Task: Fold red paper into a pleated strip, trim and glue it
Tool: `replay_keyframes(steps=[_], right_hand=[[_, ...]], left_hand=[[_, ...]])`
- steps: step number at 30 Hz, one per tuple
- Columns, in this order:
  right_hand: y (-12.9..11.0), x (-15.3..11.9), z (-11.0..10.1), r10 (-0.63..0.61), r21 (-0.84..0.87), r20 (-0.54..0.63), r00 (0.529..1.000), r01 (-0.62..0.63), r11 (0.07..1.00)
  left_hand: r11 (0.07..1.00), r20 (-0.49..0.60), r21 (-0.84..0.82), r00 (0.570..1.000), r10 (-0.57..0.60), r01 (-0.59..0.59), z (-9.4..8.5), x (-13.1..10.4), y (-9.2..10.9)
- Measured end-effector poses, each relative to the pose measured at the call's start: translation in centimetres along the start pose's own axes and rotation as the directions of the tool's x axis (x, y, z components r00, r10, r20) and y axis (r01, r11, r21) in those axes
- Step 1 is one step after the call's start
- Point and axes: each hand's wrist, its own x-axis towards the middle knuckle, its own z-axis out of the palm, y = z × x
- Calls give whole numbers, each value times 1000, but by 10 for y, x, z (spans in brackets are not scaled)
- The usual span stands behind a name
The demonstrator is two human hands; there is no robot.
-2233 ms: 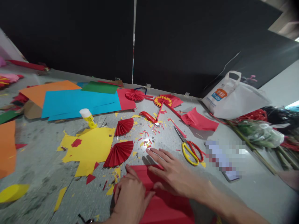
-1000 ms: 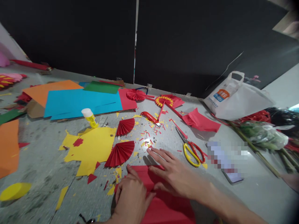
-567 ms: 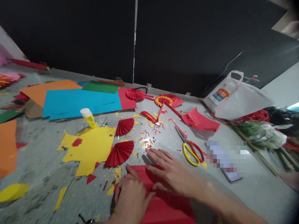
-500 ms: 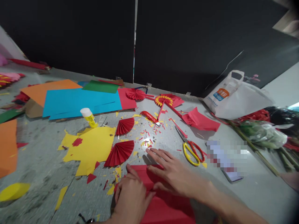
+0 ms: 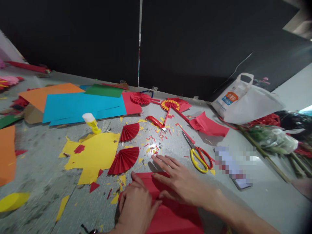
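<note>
Ahead, a black panel (image 5: 195,42) bounds the far side of the grey surface (image 5: 268,204), which stretches on past my right forearm (image 5: 226,204). Nearer in, scissors (image 5: 193,150) lie to the right of my right hand (image 5: 179,182), apart from it, and a pleated red fan (image 5: 124,160) sits just beyond my left hand (image 5: 136,203); small scraps (image 5: 152,149) scatter between them. The red paper (image 5: 175,219) lies under both hands and runs back toward me. My right fingers are spread flat, tips reaching past its far edge. My left hand is curled at its left edge; whether it pinches the sheet, I cannot tell.
</note>
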Motion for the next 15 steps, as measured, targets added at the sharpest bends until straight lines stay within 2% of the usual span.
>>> replay_keyframes(steps=[10,15], right_hand=[[0,2,-1,3,12,4,1000,-3,1000],[6,-7,-3,7,21,-5,1000,-7,1000]], left_hand=[[1000,9,-10,1000,-3,3,-5,0,-1],[1000,11,-12,1000,22,-22,-3,0,-2]])
